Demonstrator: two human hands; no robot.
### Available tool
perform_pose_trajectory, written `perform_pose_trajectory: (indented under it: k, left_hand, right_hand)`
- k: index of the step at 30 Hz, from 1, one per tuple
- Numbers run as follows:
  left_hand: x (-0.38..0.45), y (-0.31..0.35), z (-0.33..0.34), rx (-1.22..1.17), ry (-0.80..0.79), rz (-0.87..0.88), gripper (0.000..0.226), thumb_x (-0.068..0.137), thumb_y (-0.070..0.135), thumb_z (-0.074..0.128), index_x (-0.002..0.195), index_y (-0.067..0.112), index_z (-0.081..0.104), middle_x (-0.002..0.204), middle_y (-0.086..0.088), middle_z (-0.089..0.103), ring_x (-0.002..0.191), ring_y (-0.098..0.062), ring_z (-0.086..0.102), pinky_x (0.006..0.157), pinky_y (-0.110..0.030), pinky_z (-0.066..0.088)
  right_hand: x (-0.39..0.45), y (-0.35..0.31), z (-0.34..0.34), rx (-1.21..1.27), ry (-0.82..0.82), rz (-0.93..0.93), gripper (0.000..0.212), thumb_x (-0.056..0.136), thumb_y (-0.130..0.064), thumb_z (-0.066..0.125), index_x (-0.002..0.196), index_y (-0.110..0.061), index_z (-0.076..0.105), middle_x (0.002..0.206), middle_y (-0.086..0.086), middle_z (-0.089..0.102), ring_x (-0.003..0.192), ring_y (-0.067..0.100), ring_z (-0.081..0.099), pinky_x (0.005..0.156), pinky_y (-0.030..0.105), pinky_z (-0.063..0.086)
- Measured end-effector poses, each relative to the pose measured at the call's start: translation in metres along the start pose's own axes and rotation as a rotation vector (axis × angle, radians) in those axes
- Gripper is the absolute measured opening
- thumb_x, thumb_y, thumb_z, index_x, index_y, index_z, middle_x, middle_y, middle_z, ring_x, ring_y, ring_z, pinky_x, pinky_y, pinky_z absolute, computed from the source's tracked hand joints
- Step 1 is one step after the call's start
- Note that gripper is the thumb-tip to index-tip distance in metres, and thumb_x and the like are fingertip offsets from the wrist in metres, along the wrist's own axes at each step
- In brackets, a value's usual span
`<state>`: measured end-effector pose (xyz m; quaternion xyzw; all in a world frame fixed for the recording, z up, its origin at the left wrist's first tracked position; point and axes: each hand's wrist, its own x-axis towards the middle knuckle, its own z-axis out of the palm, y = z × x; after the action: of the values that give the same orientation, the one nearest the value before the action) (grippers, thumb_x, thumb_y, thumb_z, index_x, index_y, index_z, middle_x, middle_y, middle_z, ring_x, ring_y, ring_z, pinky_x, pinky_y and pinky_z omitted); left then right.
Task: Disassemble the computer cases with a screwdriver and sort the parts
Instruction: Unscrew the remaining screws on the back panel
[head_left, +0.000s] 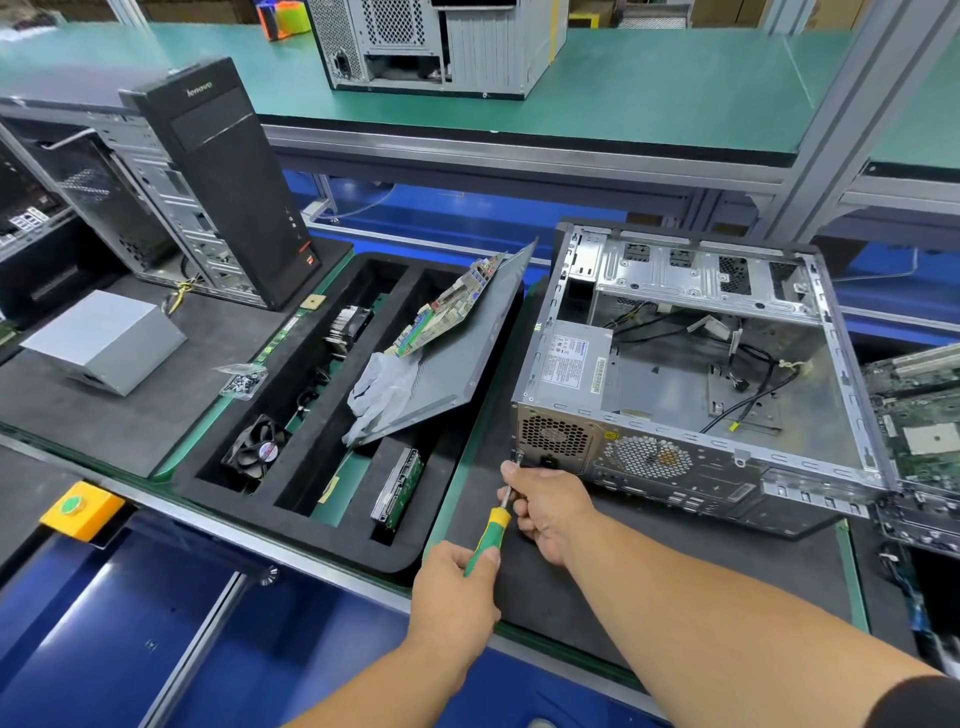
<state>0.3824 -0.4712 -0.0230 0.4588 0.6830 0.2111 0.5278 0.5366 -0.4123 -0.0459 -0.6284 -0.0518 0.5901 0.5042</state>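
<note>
An open grey computer case (691, 364) lies on its side on a black mat, its rear panel facing me and a power supply (571, 358) still inside at the left. My left hand (454, 597) grips the green and yellow handle of a screwdriver (488, 530). The tip meets a screw (518, 456) at the case's rear left corner, beside the power supply grille. My right hand (545, 512) pinches the screwdriver's metal shaft near the tip.
A black foam tray (291, 499) to the left holds a fan (257, 452), a heatsink (348, 327), a hard drive (400, 488), a side panel (457, 353) with a motherboard and white gloves. Farther left stand a Lenovo tower (223, 176), a loose power supply (104, 340) and a screw bag (243, 379). Another motherboard (919, 415) lies right.
</note>
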Motion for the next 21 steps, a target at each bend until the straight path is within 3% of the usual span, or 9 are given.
perform_pose_trajectory:
  k: [6, 8, 10, 13, 15, 19, 21]
  left_hand:
    - [-0.010, 0.016, -0.001, -0.346, -0.243, -0.342, 0.041, 0.110, 0.045, 0.042, 0.112, 0.010, 0.065, 0.075, -0.011, 0.074, 0.048, -0.017, 0.052, 0.044, -0.025, 0.036]
    - [-0.011, 0.017, -0.001, -0.346, -0.268, -0.315, 0.041, 0.109, 0.047, 0.044, 0.114, 0.011, 0.062, 0.075, -0.012, 0.071, 0.049, -0.018, 0.051, 0.044, -0.026, 0.037]
    - [-0.010, 0.016, -0.001, -0.248, -0.246, -0.194, 0.034, 0.102, 0.046, 0.060, 0.114, 0.014, 0.056, 0.082, -0.011, 0.068, 0.051, -0.019, 0.054, 0.044, -0.028, 0.040]
    - [-0.009, 0.012, 0.000, -0.094, -0.145, -0.072, 0.041, 0.088, 0.024, 0.081, 0.110, 0.020, 0.046, 0.097, -0.013, 0.065, 0.048, -0.014, 0.058, 0.045, -0.026, 0.048]
    - [-0.009, 0.010, 0.001, -0.051, -0.089, -0.045, 0.039, 0.088, 0.015, 0.079, 0.105, 0.017, 0.045, 0.093, -0.016, 0.066, 0.045, -0.012, 0.056, 0.045, -0.026, 0.050]
    - [-0.005, 0.008, 0.002, -0.134, -0.083, -0.083, 0.021, 0.100, 0.027, 0.066, 0.104, 0.008, 0.057, 0.085, -0.015, 0.069, 0.051, -0.016, 0.061, 0.049, -0.028, 0.052]
    - [-0.004, 0.008, 0.002, -0.197, -0.094, -0.138, 0.026, 0.106, 0.032, 0.056, 0.104, 0.006, 0.061, 0.083, -0.012, 0.071, 0.052, -0.017, 0.059, 0.049, -0.028, 0.049]
  right_hand:
    - [0.000, -0.001, 0.001, -0.001, 0.010, -0.009, 0.024, 0.091, -0.021, 0.078, 0.098, -0.001, 0.068, 0.067, 0.010, 0.070, 0.041, 0.007, 0.041, 0.036, 0.018, 0.027]
    - [0.000, -0.002, 0.001, 0.003, 0.010, -0.011, 0.023, 0.092, -0.021, 0.078, 0.098, -0.002, 0.067, 0.067, 0.011, 0.070, 0.040, 0.007, 0.041, 0.036, 0.018, 0.027]
    - [-0.001, -0.002, 0.001, 0.009, 0.002, -0.008, 0.022, 0.092, -0.020, 0.077, 0.098, -0.002, 0.067, 0.069, 0.011, 0.070, 0.040, 0.007, 0.041, 0.036, 0.018, 0.027]
    - [-0.002, -0.003, 0.001, 0.007, 0.000, -0.004, 0.020, 0.093, -0.019, 0.077, 0.097, -0.002, 0.068, 0.071, 0.012, 0.071, 0.042, 0.007, 0.041, 0.037, 0.018, 0.028]
    - [-0.003, -0.004, 0.001, 0.001, 0.001, -0.001, 0.019, 0.093, -0.019, 0.077, 0.095, -0.003, 0.068, 0.071, 0.012, 0.072, 0.043, 0.007, 0.041, 0.038, 0.019, 0.028]
    - [-0.003, -0.004, 0.000, 0.004, -0.018, 0.001, 0.018, 0.093, -0.020, 0.076, 0.091, -0.004, 0.067, 0.069, 0.011, 0.071, 0.042, 0.007, 0.040, 0.038, 0.018, 0.026]
    - [-0.002, -0.004, 0.000, -0.003, -0.026, 0.005, 0.018, 0.094, -0.021, 0.075, 0.092, -0.005, 0.067, 0.070, 0.010, 0.072, 0.042, 0.006, 0.040, 0.038, 0.018, 0.026]
